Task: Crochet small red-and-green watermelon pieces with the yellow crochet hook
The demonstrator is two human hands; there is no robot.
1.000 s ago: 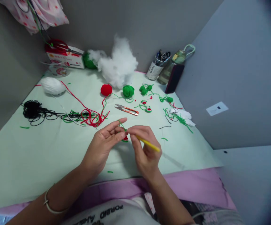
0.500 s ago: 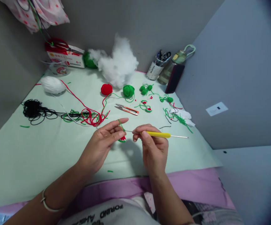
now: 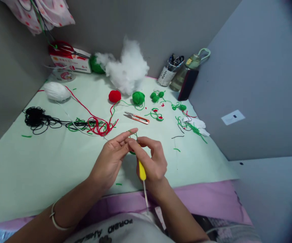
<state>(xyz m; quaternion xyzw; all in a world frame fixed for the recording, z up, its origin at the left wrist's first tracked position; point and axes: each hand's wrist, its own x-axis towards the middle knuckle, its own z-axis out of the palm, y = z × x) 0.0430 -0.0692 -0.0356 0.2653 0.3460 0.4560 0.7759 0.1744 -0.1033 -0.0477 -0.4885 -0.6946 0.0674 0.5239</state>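
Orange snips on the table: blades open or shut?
Open: the orange snips lie flat on the table, their two blade tips visibly spread apart.

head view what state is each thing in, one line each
left hand, pinching the crochet piece
right hand, closed on the crochet hook
crochet hook, back end pointing toward the body
thread snips, lying flat, blades slightly apart
red yarn ball, wound, strand trailing
black yarn, loose tangle
bottle, upright, capped
jar, upright, open, tools inside
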